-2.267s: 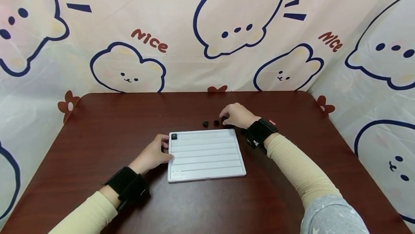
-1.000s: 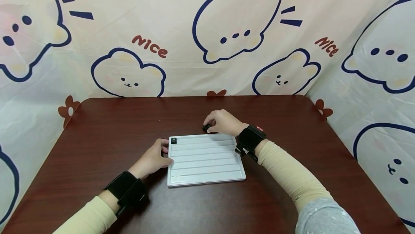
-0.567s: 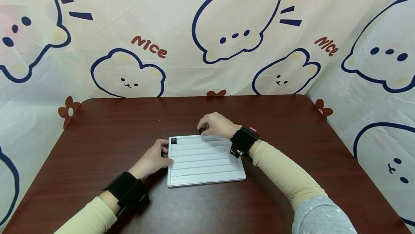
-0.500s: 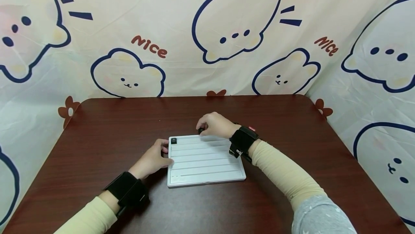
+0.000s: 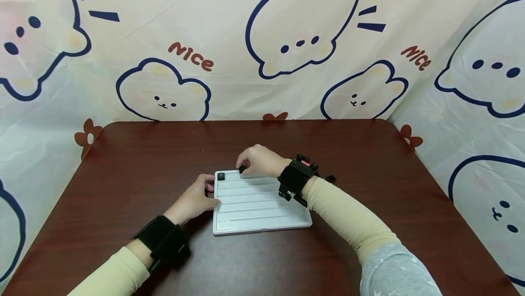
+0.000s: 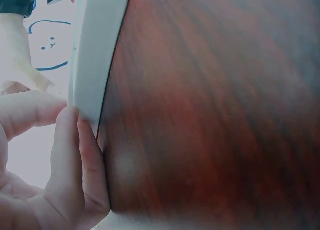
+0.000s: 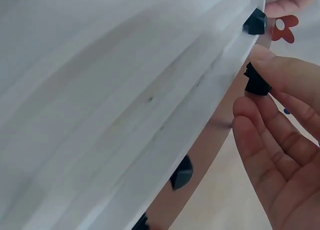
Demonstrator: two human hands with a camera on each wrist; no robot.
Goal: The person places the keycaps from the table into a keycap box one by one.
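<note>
1. Both hands are at work: with my left hand (image 5: 194,201) I grasp the left edge of a white ridged board (image 5: 262,209), thumb on the near face, fingers along the side.
2. Between the thumb and fingers of my right hand (image 5: 261,161) I pinch a small black keycap-like piece (image 7: 258,81), just beside the board's far edge; I cannot tell whether it touches the board.
3. On the board, in its far left corner, sits another black piece (image 5: 221,176), to the left of the one I am pinching.
4. Beyond the far edge, my right wrist view shows two more dark pieces (image 7: 182,173), one cut off by the bottom of the view.
5. I have the board flat on a dark reddish-brown table (image 5: 262,266).
6. Black wristbands (image 5: 162,239) circle my wrists, above pale yellow sleeves (image 5: 348,216).
7. Behind the table I see a cream cloth (image 5: 229,27) with blue cartoon outlines and "Nice" in reddish lettering.
</note>
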